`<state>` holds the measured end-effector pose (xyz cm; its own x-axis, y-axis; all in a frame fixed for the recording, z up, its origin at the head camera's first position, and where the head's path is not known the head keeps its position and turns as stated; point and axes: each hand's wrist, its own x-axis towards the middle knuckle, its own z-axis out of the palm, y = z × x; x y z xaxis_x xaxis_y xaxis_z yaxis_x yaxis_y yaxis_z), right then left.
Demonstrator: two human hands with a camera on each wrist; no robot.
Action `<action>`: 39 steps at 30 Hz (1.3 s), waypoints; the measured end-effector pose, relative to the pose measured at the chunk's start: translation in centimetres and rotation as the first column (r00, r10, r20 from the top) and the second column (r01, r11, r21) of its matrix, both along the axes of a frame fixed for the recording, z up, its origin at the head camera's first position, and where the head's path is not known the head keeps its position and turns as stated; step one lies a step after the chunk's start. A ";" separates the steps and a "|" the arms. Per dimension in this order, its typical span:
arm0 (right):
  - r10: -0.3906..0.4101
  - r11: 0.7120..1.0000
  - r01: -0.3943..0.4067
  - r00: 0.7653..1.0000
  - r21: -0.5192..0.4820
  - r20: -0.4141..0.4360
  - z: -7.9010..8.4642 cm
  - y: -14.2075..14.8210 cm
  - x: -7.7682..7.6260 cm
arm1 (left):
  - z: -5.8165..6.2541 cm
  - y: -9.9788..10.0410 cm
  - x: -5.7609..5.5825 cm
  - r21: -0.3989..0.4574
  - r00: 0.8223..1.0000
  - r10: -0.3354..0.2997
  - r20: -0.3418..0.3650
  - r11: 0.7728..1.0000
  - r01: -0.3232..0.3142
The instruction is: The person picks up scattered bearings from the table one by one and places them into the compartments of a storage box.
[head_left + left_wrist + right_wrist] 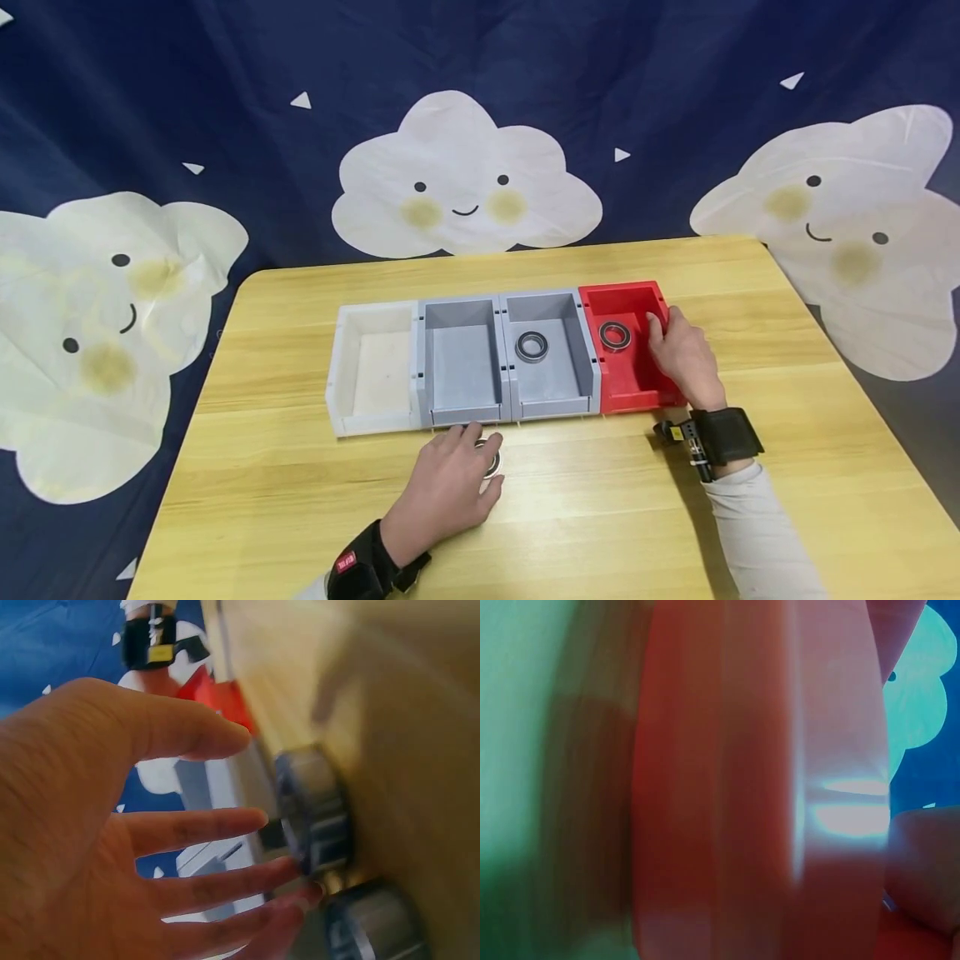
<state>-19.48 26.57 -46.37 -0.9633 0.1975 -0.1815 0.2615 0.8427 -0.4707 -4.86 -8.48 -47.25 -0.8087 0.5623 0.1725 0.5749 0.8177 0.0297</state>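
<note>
My left hand [448,483] is over the table in front of the bins, thumb spread from its nearly straight fingers. Beneath them a ring-shaped ball bearing [492,460] is partly covered. The left wrist view shows two bearings near the fingertips, an upper bearing [313,810] and a lower bearing [379,922]; whether the fingers touch them is hard to tell. My right hand [686,354] grips the right wall of the red bin [637,400], thumb inside. One bearing [615,336] lies in that bin, another bearing [532,347] in the grey bin [555,408] beside it.
A white bin [375,421] and a second grey bin [467,412] complete the row of bins to the left, side by side. The wooden table [247,467] extends around them. Behind it hangs a dark blue curtain [285,200] with cloud prints.
</note>
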 end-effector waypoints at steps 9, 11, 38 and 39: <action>0.003 1.000 -0.003 1.000 0.003 -0.012 0.1 0.0 0.0 | -1.0 0.2 0.2 -0.014 0.997 -0.022 -0.076 1.000 0.021; 0.000 1.000 0.000 1.000 0.004 -0.009 0.1 0.1 0.0 | -1.0 0.2 0.2 -0.018 0.998 -0.030 -0.063 0.999 0.028; 0.005 1.000 -0.005 1.000 -0.004 -0.013 0.1 -0.1 0.2 | -1.5 1.0 0.8 0.079 0.999 -0.018 0.042 0.997 0.014; 0.005 1.000 -0.005 1.000 -0.001 -0.015 0.1 0.0 0.2 | -1.5 0.9 0.8 0.079 0.999 -0.023 0.038 0.997 0.020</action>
